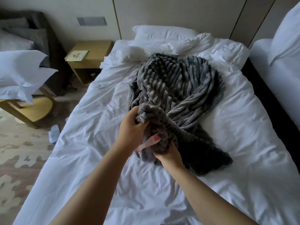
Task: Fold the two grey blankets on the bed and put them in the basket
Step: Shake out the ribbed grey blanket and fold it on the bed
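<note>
Blanket: A grey ribbed plush blanket (177, 82) lies in a crumpled, twisted heap across the middle of the bed (97, 143). Its near end is gathered up into the person's hands. Whether the heap is one blanket or both cannot be told.
Tag: A pink-and-white sewn-in tag (151, 141) hangs from the bunched end, between the two hands.
Left hand: The left hand (131, 129) has its fingers clenched round a bunch of the near end, raised a little off the sheet.
Right hand: The right hand (169, 155) sits lower and nearer, its fingers grasping the blanket's edge just beside the tag.
Step in hand: The person seems to be hunting for a hem or corner to begin the first fold; nothing looks folded yet.
Next move: It calls for sliding the hands apart along the edge to two corners, then lifting and shaking the cloth flat. The twisted part may drag and resist.
Bed: White rumpled bedding, with a pillow (164, 32) at the head.
Around: A wooden bedside cabinet (90, 57) stands left of the bed.
Basket: Not in view.
</note>
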Available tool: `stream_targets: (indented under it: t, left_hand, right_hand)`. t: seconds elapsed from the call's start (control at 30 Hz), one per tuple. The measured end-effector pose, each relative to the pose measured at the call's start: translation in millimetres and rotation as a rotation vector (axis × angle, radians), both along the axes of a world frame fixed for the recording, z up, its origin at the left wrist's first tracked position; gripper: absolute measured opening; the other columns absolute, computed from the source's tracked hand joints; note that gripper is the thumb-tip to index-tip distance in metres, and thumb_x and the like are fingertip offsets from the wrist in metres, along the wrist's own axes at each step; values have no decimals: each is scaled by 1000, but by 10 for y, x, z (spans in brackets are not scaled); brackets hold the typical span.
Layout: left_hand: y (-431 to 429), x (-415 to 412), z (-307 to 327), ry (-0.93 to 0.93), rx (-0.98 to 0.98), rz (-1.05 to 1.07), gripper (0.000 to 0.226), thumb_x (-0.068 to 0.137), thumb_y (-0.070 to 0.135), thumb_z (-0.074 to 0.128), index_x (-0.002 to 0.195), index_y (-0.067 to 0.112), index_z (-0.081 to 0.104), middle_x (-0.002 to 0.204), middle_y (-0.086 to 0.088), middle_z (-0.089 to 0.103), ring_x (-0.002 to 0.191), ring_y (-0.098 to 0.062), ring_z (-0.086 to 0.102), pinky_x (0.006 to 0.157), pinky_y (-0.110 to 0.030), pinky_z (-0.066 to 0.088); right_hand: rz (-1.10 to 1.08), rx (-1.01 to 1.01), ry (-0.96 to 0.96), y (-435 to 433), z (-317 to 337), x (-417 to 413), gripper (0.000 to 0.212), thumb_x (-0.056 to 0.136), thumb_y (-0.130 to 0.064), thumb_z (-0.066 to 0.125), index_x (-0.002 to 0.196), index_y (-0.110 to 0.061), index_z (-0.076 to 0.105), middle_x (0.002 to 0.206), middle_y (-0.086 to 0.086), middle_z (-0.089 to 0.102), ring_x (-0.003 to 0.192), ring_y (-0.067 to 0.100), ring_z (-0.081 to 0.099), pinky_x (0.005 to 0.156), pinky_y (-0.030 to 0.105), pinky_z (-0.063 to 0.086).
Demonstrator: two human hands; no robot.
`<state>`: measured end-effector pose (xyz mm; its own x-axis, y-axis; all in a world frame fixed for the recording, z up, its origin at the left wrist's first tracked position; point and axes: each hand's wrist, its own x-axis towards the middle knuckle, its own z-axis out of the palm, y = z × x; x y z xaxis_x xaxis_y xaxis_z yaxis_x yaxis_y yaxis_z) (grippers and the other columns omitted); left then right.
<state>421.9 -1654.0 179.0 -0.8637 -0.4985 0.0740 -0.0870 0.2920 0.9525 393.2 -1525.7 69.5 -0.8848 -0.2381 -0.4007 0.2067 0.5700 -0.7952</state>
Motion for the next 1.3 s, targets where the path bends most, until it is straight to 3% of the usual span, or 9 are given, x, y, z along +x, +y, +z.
stream_targets:
  t: [0.23,0.37,0.53,0.6,0.73,0.93,1.13,1.2,1.3]
  left_hand:
    - [-346,249,123,38,-364,25,34,78,0,63,85,34,63,64,24,59,64,8,51,59,-4,37]
    - [-577,401,117,-47,-427,170,29,83,-1,62,86,28,63,70,12,57,74,-13,54,63,-24,38]
    - [-534,512,160,104,-389,147,27,85,2,64,80,28,62,67,14,61,64,6,53,61,-15,42]
    - [-401,500,229,216,-222,104,28,82,7,64,78,35,64,69,17,64,67,10,54,65,-13,43]
    - [-209,492,360,304,209,-138,31,71,2,56,77,29,69,69,19,65,67,7,57,63,-9,46]
    - [-69,456,333,243,305,-338,25,67,-2,53,83,14,63,74,11,63,70,-1,59,67,-13,48]
    - [-3,358,467,224,336,-548,43,60,-7,49,75,24,73,70,10,63,67,-3,59,61,-14,48]
    - [-42,358,509,177,298,-594,45,56,-7,46,75,24,73,69,9,62,66,-5,58,59,-15,46]
    - [-202,404,536,176,283,-541,46,52,-6,46,73,24,73,69,9,63,66,-5,58,58,-16,45]
  right_hand:
    - [-64,-168,158,368,149,-346,25,98,-7,45,96,-4,70,101,16,70,101,32,62,82,30,44]
    - [-113,-366,201,774,815,-643,27,93,-5,50,80,-18,70,80,-7,71,86,13,62,77,27,49]
    - [-240,-668,756,1245,1765,-666,25,72,-13,55,72,-32,71,63,-18,67,62,-5,58,58,10,44]
    - [-235,-429,819,1229,1637,-709,20,72,-16,55,76,-30,69,70,-14,69,72,2,62,63,12,45]
    - [329,416,296,1100,855,-734,26,89,-10,58,64,-19,58,79,8,67,87,29,63,70,32,40]
    - [128,-72,438,1004,695,-484,9,87,-26,62,84,-34,59,83,-12,67,84,11,62,69,28,46]
    - [470,-254,220,764,742,-371,108,60,-40,85,149,-44,23,126,-37,55,122,-17,45,98,8,38]
    - [514,-269,225,690,759,-403,96,62,-29,87,146,-32,41,131,-20,60,124,-4,51,104,21,41]
    - [543,-190,263,717,763,-504,24,66,-18,84,83,-28,72,81,-16,70,77,-4,61,75,26,50]
